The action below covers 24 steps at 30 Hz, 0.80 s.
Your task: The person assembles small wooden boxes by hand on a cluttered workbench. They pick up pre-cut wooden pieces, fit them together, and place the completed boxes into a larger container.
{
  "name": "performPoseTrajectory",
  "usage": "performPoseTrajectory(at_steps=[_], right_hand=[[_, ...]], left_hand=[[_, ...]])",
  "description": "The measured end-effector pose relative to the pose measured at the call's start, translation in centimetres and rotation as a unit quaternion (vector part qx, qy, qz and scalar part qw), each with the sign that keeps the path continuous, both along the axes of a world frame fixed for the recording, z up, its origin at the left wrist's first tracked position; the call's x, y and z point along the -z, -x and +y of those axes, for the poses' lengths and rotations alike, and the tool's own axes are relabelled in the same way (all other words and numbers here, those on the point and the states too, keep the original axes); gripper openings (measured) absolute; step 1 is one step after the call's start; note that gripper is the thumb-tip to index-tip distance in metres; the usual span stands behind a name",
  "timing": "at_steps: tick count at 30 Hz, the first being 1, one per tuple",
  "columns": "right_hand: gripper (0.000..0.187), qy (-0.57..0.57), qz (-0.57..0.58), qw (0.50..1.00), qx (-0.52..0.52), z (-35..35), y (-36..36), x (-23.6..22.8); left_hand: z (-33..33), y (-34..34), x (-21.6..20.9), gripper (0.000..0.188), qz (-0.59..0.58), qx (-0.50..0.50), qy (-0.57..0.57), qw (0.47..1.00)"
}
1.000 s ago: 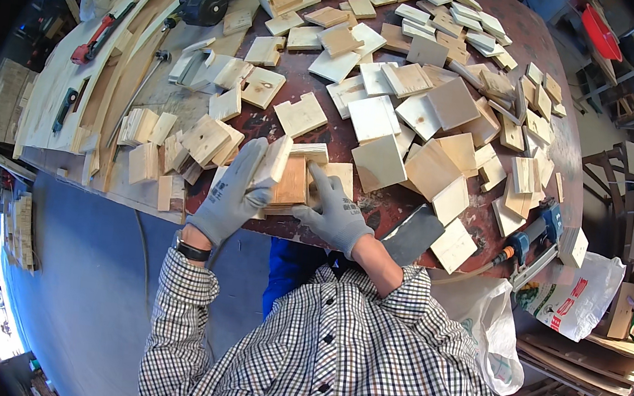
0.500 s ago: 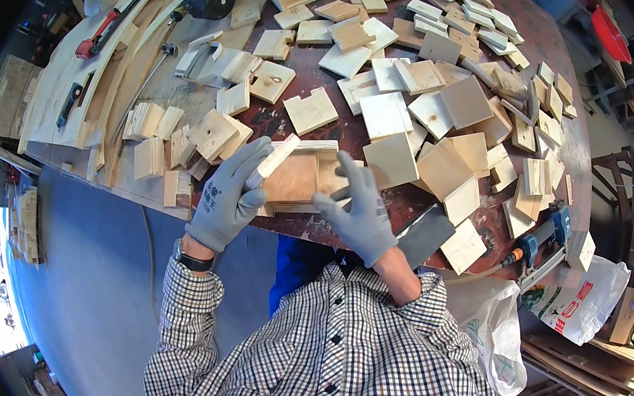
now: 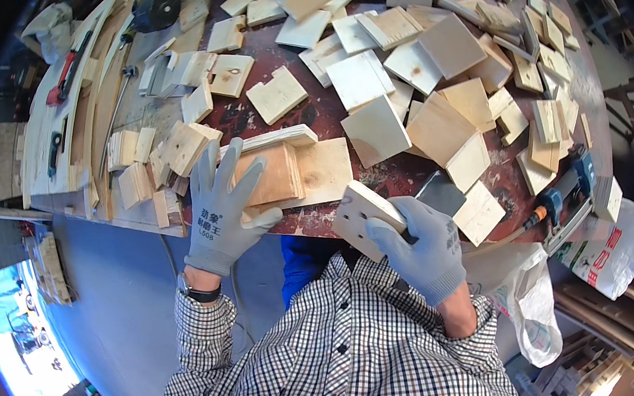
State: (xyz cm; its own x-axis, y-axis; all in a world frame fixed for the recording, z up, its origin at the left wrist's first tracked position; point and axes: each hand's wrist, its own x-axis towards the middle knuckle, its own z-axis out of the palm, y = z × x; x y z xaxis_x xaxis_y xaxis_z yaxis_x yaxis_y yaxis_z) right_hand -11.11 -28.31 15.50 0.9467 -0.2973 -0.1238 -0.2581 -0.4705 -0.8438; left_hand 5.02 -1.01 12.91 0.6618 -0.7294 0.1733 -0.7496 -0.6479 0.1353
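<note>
Both my hands wear grey gloves. My left hand [image 3: 226, 207] has its fingers spread and rests against the left end of some wood pieces at the table's near edge. A reddish-brown block [image 3: 276, 176] lies there on a pale board [image 3: 328, 169], with a pale strip [image 3: 281, 137] standing along its far side. In front of my chest, my right hand [image 3: 425, 245] grips a small wooden board [image 3: 359, 222], tilted, with several dark spots or holes on its face. The fingers behind that board are hidden.
Many cut wood pieces [image 3: 407, 60] cover the dark red table [image 3: 306, 220]. A blue air tool [image 3: 568, 187] with a hose lies at the right edge. On the left are a black power tool [image 3: 159, 4], a red-handled tool [image 3: 63, 83] and long planks [image 3: 100, 40].
My right hand has left the wood pieces and come nearer and right, now holding a small board. My left hand's fingers have spread. The whole view has shifted.
</note>
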Motion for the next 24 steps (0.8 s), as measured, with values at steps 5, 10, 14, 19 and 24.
performPoseTrajectory(at_steps=[5, 10, 14, 19, 24], right_hand=[[0.028, 0.114, -0.054, 0.991, 0.044, -0.6, 1.9, 2.5], [0.029, 0.154, -0.017, 0.987, 0.04, -1.7, 0.5, 3.1], [0.031, 0.167, -0.039, 0.985, 0.011, -2.6, -1.7, 4.3], [0.036, 0.28, -0.047, 0.958, -0.041, -3.5, -4.5, 3.7], [0.058, 0.4, -0.064, 0.913, -0.047, -4.6, -5.1, 3.8]], left_hand=[[0.2, -1.8, 2.3, 0.078, 0.072, 0.027, 0.015, 0.997], [0.0, -1.9, 2.4, 0.079, 0.06, 0.05, -0.009, 0.997], [-0.7, -1.6, 2.1, 0.089, 0.073, 0.033, -0.018, 0.997], [-0.8, -1.0, 2.0, 0.097, 0.067, 0.008, -0.015, 0.998], [-1.1, -1.0, 1.5, 0.093, 0.088, -0.018, -0.043, 0.995]])
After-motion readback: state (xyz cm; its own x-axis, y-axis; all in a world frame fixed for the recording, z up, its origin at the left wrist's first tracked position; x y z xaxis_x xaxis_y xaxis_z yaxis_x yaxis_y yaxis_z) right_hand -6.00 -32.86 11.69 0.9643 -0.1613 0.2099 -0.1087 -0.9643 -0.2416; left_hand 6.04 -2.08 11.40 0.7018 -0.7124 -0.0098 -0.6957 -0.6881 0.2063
